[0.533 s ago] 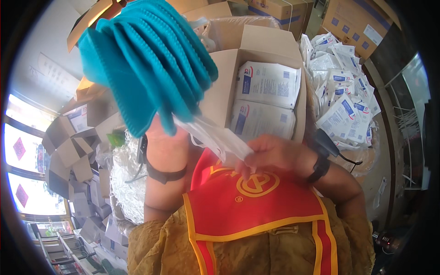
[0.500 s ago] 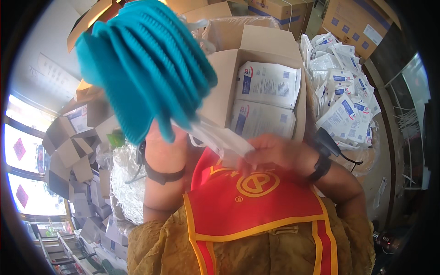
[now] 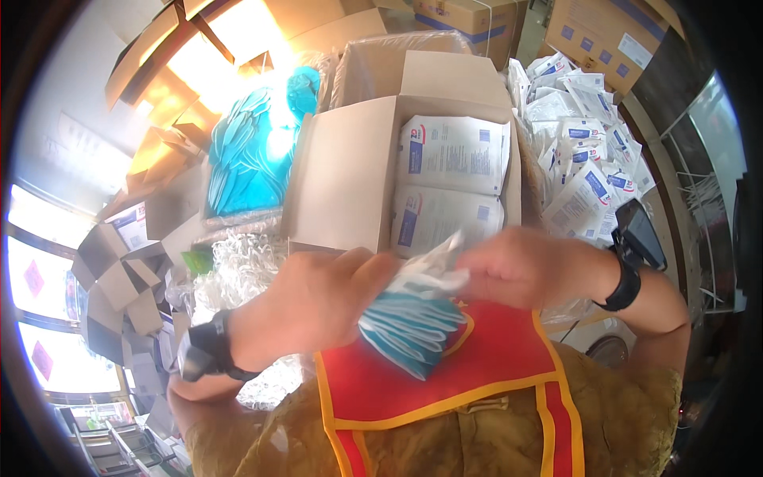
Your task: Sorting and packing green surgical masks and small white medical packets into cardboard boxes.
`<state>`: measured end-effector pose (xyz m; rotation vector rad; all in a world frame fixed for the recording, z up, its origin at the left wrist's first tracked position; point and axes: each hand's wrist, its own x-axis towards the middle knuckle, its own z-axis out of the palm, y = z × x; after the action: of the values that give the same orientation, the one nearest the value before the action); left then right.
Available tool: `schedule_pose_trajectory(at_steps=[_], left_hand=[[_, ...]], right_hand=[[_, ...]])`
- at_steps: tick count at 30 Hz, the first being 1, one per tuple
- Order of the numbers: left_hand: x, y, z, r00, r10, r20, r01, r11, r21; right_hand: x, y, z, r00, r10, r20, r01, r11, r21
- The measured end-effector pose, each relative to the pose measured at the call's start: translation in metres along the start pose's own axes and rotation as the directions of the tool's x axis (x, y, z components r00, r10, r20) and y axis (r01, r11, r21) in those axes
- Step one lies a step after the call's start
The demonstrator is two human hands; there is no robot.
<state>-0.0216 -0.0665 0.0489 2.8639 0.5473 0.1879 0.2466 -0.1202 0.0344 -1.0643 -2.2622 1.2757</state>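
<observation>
My left hand (image 3: 318, 298) grips a stack of teal face masks (image 3: 413, 330) low in front of my chest, above a red and yellow vest. My right hand (image 3: 524, 266) pinches the white ear loops (image 3: 433, 274) at the top of that stack. Both wrists wear black watches. Just beyond the hands stands an open cardboard box (image 3: 350, 171) holding white sealed packets (image 3: 453, 155). Another bunch of teal masks (image 3: 246, 155) lies to the left of the box.
A heap of white sealed packets (image 3: 584, 171) lies at the right. Closed cardboard cartons (image 3: 612, 32) stand at the back. Flattened small boxes (image 3: 119, 270) pile up at the left, with crumpled clear plastic (image 3: 238, 270) beside them.
The stack of teal masks came down from high at the left to chest level. My left hand dropped with it, and my right hand stayed on the white loops.
</observation>
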Motion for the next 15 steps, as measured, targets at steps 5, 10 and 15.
schedule_pose_trajectory(at_steps=[5,10,15], left_hand=[[-0.022,-0.028,0.010,0.989,-0.035,-0.145,0.050,0.994,0.101],[-0.038,-0.042,0.021,0.950,0.032,-0.309,0.025,0.984,0.177],[-0.050,-0.053,0.024,0.930,0.023,-0.367,0.057,0.977,0.207]], right_hand=[[-0.037,-0.005,0.006,0.991,0.133,0.005,-0.133,0.982,0.138],[-0.071,-0.016,0.002,0.989,0.140,0.038,-0.145,0.969,0.201],[-0.092,-0.030,-0.003,0.968,0.208,0.142,-0.242,0.923,0.299]])
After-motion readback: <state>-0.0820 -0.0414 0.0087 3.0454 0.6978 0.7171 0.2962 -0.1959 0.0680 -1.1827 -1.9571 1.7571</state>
